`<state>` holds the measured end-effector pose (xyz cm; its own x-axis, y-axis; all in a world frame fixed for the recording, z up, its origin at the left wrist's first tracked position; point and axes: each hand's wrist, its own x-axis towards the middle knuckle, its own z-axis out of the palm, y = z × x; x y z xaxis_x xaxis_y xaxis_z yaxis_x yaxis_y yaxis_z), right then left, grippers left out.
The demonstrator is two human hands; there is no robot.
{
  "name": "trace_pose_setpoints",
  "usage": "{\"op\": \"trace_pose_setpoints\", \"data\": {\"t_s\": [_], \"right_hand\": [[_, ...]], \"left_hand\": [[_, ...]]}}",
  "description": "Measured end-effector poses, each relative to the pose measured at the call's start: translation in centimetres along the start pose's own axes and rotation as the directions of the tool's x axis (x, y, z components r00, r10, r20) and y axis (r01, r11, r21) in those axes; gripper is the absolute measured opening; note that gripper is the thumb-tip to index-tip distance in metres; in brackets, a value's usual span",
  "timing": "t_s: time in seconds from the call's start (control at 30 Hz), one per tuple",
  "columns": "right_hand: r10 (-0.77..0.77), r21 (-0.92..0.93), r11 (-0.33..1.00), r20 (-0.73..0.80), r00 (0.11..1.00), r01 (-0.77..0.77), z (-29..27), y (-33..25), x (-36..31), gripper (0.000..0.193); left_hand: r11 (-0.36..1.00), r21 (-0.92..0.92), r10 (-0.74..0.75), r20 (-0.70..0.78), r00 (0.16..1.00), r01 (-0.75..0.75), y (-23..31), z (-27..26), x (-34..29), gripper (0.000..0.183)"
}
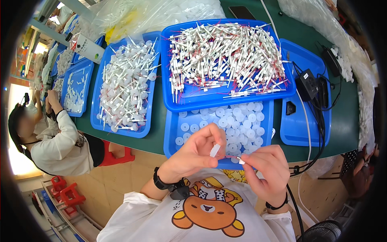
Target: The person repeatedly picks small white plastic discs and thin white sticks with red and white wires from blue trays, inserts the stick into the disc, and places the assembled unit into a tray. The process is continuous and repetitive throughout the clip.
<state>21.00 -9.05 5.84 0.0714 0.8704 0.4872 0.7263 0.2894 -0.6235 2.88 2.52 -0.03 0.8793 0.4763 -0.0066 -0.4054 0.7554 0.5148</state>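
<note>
My left hand point(199, 151) pinches a small translucent white plastic piece point(215, 150) between thumb and fingers. A thin red wire point(229, 157) runs from it to a small white connector point(241, 161), held between the thumb and fingertips of my right hand point(269, 167). Both hands are above the near edge of a blue tray of round translucent discs point(241, 126), each with a small centre hole. Resting over that tray's far part, another blue tray point(225, 99) is heaped with white stick-like pieces with red wires point(225, 56).
To the left, a blue tray point(96, 117) holds discs joined to white sticks. A right-hand blue tray point(300, 135) carries a black power box point(307, 84) and cables. A phone point(242, 13) and plastic bags lie at the back. Another person point(56, 137) works at the far left.
</note>
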Motion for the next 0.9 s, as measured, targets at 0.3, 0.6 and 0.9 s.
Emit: {"op": "trace_pose_setpoints", "data": {"t_s": [0.3,0.6,0.9], "right_hand": [[-0.021,-0.048,0.999,-0.005,1.000,0.021,0.4,0.3,-0.2,0.035],[-0.127,-0.219,0.967,0.040,0.991,0.133,0.0,-0.3,-0.5,0.044],[-0.200,-0.350,0.918,0.000,0.980,0.187,0.0,0.0,-0.9,0.029]], "left_hand": [[0.998,-0.046,-0.050,0.024,0.998,0.051,-0.3,0.2,-0.1,0.046],[0.990,0.139,0.033,-0.068,0.997,-0.023,-0.4,0.9,0.2,0.041],[0.977,0.207,0.081,-0.163,0.983,-0.046,-1.1,1.3,0.7,0.037]]}}
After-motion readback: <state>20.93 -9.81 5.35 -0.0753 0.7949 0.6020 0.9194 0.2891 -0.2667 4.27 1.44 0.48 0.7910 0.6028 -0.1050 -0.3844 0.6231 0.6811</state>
